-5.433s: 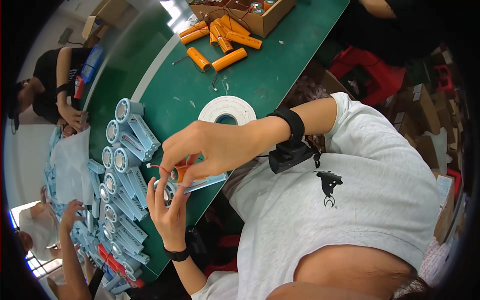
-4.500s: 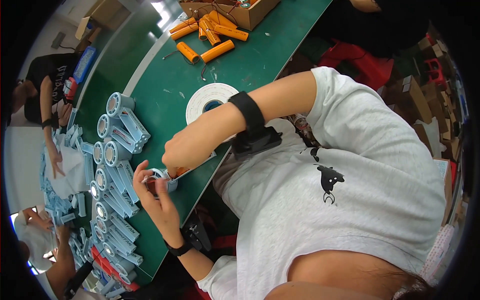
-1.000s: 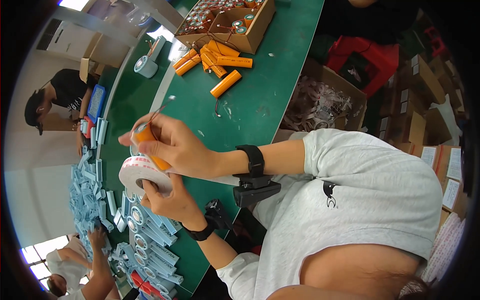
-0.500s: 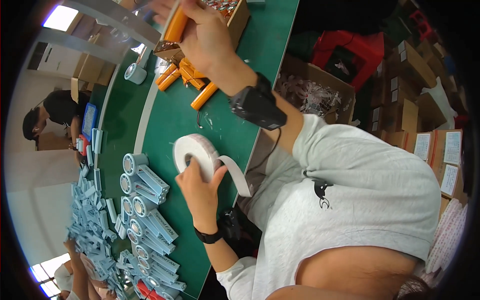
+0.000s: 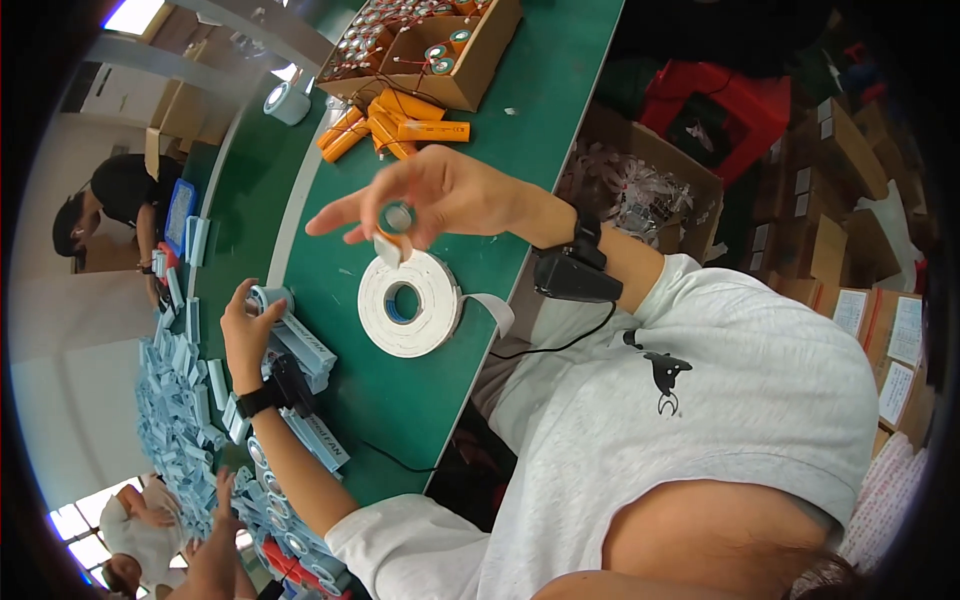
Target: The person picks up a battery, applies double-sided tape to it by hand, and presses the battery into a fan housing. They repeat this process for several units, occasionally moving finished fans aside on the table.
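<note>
My right hand (image 5: 450,195) is closed around an orange cylindrical battery (image 5: 398,216), one round end facing up. A small white piece of tape (image 5: 389,252) hangs at the battery's lower side. Just below it, a white roll of tape (image 5: 431,310) lies flat on the table, its loose end (image 5: 492,310) curling toward the table edge. My left hand (image 5: 243,335) has its fingers curled around the round head of a light-blue handheld fan (image 5: 272,298), at the end of a row of similar fans (image 5: 310,345).
Several orange battery packs (image 5: 400,120) lie beside a cardboard box (image 5: 480,75) of batteries. Blue plastic parts (image 5: 175,390) are heaped along the far side. Co-workers (image 5: 120,200) sit across. A red stool (image 5: 700,100) and a carton of scraps (image 5: 640,190) stand beside the table.
My right hand has come down from the battery box to above the tape roll, holding a battery. My left hand has left the roll and moved to a fan.
</note>
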The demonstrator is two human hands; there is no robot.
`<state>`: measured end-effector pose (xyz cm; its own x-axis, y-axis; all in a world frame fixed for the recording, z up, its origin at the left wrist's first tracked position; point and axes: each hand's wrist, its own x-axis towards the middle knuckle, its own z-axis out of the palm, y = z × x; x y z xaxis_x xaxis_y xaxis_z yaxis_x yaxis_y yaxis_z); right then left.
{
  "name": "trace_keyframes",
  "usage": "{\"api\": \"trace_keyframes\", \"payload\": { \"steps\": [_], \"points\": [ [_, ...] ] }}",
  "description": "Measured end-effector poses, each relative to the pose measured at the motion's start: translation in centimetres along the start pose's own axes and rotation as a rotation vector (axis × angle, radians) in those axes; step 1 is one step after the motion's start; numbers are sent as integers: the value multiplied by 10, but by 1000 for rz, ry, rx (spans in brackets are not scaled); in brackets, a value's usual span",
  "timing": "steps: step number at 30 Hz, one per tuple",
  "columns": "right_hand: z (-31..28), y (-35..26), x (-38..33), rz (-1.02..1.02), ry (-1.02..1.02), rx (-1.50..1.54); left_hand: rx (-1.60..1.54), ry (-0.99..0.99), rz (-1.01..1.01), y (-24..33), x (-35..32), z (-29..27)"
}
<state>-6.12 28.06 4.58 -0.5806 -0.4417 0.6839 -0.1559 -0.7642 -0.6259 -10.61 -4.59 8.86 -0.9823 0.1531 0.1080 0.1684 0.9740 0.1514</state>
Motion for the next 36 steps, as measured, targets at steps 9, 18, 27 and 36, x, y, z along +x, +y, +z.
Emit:
{"api": "trace_keyframes", "payload": {
  "steps": [9, 18, 27, 36],
  "points": [
    [60, -22, 2, 459, 170, -348, 323, 163, -318, 117, -150, -32],
    [111, 27, -6, 278, -136, -489, -28, 128, 26, 103, -208, -13],
    [112, 33, -6, 174, -231, -731, 99, 80, 264, 96, -206, 15],
    [99, 27, 14, 253, -623, -1001, 0, 168, 282, 90, -200, 25]
  ]
}}
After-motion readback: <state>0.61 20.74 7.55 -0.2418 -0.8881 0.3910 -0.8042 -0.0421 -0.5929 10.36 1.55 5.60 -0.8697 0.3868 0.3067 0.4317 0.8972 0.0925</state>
